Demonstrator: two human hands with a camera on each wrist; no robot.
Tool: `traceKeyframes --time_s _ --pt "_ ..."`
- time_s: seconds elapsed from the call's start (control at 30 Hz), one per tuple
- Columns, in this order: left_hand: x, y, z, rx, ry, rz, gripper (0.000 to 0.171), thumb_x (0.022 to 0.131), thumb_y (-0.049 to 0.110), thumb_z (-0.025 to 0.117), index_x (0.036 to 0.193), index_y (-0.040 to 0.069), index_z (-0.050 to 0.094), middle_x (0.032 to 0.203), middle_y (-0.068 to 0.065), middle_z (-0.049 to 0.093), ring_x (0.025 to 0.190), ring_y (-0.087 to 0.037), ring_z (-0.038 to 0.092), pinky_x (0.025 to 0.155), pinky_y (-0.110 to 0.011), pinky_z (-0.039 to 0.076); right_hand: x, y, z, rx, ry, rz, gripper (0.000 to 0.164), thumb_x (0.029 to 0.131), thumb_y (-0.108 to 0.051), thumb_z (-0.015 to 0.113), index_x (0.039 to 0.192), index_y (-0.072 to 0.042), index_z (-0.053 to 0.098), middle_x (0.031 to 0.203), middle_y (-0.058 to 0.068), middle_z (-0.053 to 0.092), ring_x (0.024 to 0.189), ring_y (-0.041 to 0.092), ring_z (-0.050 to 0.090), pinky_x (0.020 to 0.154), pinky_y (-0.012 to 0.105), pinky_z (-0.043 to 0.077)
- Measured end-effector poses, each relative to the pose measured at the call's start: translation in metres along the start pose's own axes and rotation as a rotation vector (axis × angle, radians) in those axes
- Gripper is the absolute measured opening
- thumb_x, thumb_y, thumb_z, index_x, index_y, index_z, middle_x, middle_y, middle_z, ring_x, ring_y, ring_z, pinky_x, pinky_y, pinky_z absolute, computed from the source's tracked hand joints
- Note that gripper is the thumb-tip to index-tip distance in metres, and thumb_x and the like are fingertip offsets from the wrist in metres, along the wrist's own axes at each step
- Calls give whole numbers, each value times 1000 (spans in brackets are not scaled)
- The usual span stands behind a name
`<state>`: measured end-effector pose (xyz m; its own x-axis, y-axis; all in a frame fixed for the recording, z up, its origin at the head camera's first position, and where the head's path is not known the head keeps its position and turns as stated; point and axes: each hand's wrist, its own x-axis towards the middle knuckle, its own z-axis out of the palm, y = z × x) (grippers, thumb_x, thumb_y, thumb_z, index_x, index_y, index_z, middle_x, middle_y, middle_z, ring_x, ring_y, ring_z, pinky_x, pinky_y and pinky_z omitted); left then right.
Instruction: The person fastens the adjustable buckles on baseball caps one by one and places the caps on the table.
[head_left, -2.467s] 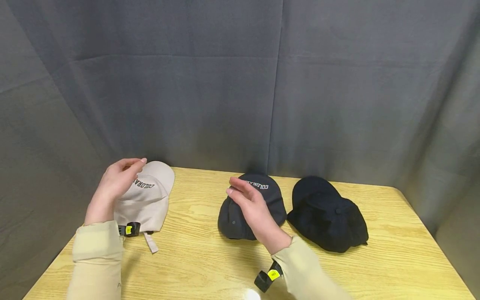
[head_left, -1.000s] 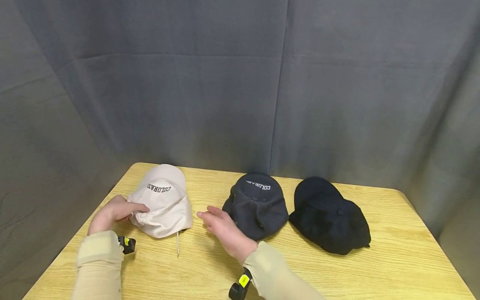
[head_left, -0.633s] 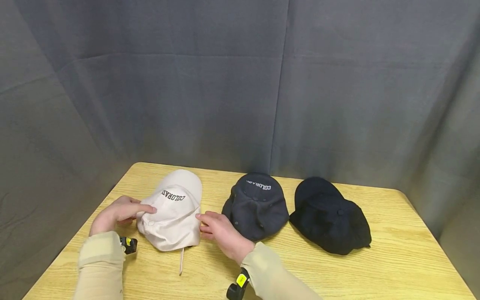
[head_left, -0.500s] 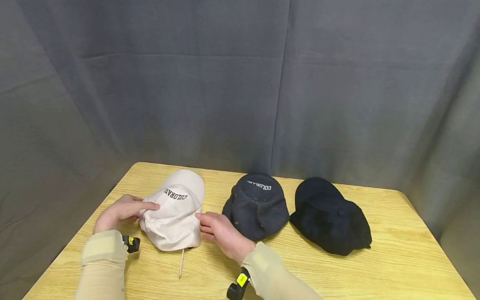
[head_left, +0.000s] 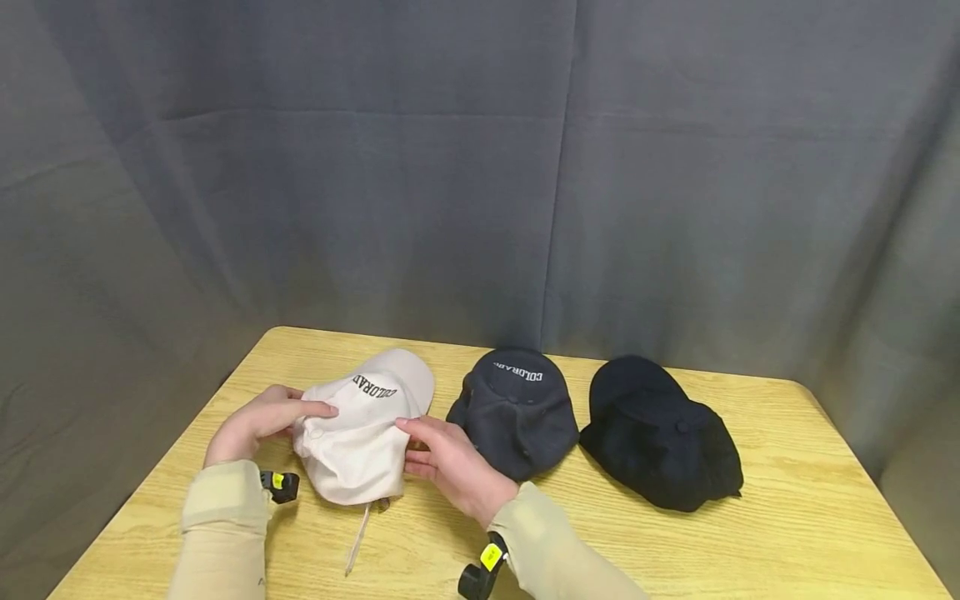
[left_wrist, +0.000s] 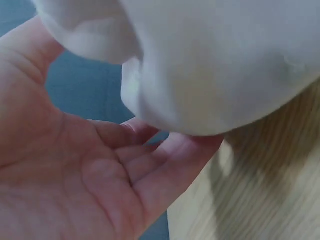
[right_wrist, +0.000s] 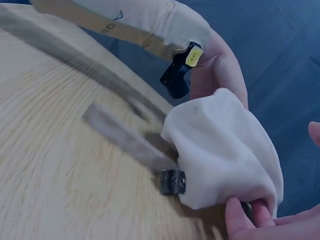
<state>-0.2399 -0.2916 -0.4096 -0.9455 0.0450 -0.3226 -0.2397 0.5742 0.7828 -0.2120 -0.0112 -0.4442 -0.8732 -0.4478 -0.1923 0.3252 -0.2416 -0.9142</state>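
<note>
A white baseball cap [head_left: 356,454] with dark "COLORAD" lettering lies tilted on the left part of the table, brim pointing back and right. My left hand [head_left: 258,421] grips the crown's left side, thumb on top; in the left wrist view its fingers [left_wrist: 170,170] reach under the cloth. On the cap's right edge, my right hand [head_left: 461,471] pinches the rim, thumb above. The right wrist view shows those fingers [right_wrist: 240,220] at the rim, one tucked underneath. The cap's loose strap [head_left: 358,542] hangs toward the front from a dark buckle [right_wrist: 173,182].
Right beside my right hand lies a dark grey cap [head_left: 517,425] with white lettering. A plain black cap [head_left: 667,446] sits further right, near it. The wooden table [head_left: 795,500] backs onto a grey curtain [head_left: 480,183].
The white cap has moved right from the table's left edge, turning slightly. My left hand came down onto it and travelled along; my right hand moved left from the grey cap and took its right edge.
</note>
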Motion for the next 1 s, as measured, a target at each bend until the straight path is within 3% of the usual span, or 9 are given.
traceKeyframes --time_s 0.13,0.23,0.37,0.43,0.57,0.7,0.87,1.0 --pt "2 3 -1 -5 6 20 68 91 35 73 129 -17 50 107 -14 65 93 -20 61 83 -35 51 0 -5 2 13 4 -18 86 95 -28 69 156 8 20 133 15 53 109 25 58 98 38 48" --pt "5 6 1 -79 32 50 74 92 34 73 136 -18 43 116 -18 62 94 -18 62 83 -33 52 1 -8 1 -5 18 -51 86 95 -25 69 157 7 19 133 16 56 112 24 60 99 39 48" --pt "10 14 5 -329 57 136 81 98 32 69 149 -15 26 133 -21 52 100 -14 60 85 -28 54 3 -10 -3 -40 39 -99 76 95 -20 68 154 8 28 128 16 62 109 24 65 96 40 51" --pt "11 18 7 -465 62 182 80 102 32 65 152 -13 21 133 -15 50 103 -11 58 86 -25 53 3 -12 -4 -45 53 -119 73 95 -17 68 153 8 31 128 15 63 108 23 65 95 39 51" --pt "11 28 11 -667 80 244 56 106 32 58 142 -7 38 115 -1 57 99 -8 57 84 -23 51 2 -19 -4 -24 106 -132 80 94 -16 70 155 8 24 131 16 59 107 21 62 92 35 49" --pt "9 37 16 -813 95 251 34 109 33 50 126 4 47 109 5 55 96 -8 55 82 -23 49 0 -27 -3 14 162 -145 89 94 -15 71 157 8 13 137 21 51 111 24 60 96 37 48" --pt "8 46 22 -940 135 211 26 111 37 36 123 14 41 107 6 49 91 -5 51 80 -21 44 -2 -33 -1 43 176 -143 93 94 -18 72 157 8 9 139 23 48 110 25 60 98 41 46" --pt "9 50 28 -1112 135 214 22 113 28 29 105 15 46 98 6 48 84 -6 45 78 -21 38 -4 -36 -2 87 176 -137 96 92 -20 73 157 8 8 136 22 51 102 20 61 94 36 45"
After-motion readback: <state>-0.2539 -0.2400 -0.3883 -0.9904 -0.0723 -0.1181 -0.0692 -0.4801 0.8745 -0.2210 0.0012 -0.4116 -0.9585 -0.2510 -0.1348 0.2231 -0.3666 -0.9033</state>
